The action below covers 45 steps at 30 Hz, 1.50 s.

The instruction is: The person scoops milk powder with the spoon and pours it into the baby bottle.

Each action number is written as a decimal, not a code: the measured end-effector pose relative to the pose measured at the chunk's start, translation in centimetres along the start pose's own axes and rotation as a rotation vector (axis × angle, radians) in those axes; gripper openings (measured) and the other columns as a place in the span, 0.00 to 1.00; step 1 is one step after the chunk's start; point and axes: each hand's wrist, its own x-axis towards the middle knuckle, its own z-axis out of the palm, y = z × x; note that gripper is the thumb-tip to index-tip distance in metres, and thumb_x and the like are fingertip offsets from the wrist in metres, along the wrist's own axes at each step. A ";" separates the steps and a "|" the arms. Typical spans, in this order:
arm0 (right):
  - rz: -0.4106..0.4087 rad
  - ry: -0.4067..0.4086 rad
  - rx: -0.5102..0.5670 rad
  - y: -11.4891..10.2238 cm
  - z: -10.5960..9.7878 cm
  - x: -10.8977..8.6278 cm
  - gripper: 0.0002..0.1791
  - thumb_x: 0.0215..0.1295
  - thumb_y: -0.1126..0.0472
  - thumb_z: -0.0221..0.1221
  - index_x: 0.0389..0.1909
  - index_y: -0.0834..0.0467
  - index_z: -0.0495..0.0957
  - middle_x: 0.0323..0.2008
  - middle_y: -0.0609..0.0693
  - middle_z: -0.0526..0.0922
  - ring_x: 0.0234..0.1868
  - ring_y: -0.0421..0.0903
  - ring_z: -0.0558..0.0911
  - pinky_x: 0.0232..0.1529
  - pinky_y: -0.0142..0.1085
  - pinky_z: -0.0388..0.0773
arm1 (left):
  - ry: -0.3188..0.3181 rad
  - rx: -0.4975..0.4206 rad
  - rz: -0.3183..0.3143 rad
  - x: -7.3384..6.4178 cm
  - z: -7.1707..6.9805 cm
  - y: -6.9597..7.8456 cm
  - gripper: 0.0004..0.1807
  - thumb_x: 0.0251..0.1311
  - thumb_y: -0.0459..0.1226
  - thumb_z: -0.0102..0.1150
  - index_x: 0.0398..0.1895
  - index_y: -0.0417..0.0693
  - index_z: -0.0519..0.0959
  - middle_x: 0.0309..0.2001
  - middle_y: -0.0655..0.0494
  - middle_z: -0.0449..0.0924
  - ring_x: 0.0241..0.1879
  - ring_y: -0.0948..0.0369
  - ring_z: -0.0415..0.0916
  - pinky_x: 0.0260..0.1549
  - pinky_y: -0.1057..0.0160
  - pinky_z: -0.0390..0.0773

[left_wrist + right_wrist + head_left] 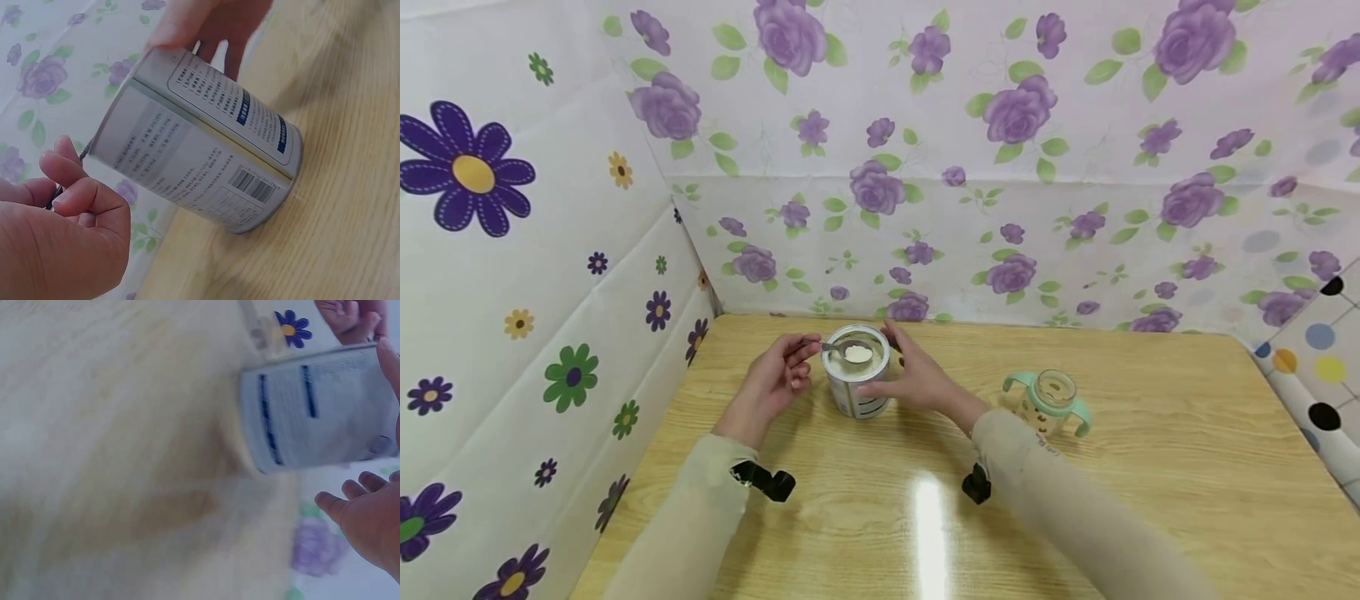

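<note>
A white tin can (850,390) with printed labels, its top off, stands on the table. Pale powder shows inside it. My left hand (772,377) pinches the dark handle of a metal spoon (833,347), whose bowl lies over the can's mouth with a heap of cream-coloured powder (858,354) on it. Around the can's right side is my right hand (921,379), thumb at the front near the rim. Its spread fingers (359,494) reach behind and stand off the can in the right wrist view. In the left wrist view printed text and a barcode show on the can (206,137).
To the right stands a clear baby cup (1051,408) with mint-green handles and no lid. The wooden table (1150,467) meets flower-print sheeting (955,208) behind and on the left.
</note>
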 end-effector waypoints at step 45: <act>0.043 0.192 -0.106 9.7 -14.3 -17.7 0.49 0.67 0.54 0.76 0.83 0.48 0.59 0.77 0.56 0.67 0.73 0.62 0.72 0.68 0.60 0.73 | -0.143 0.000 0.037 -1.5 8.3 1.2 0.20 0.86 0.41 0.44 0.42 0.46 0.86 0.30 0.61 0.88 0.17 0.67 0.64 0.17 0.72 0.59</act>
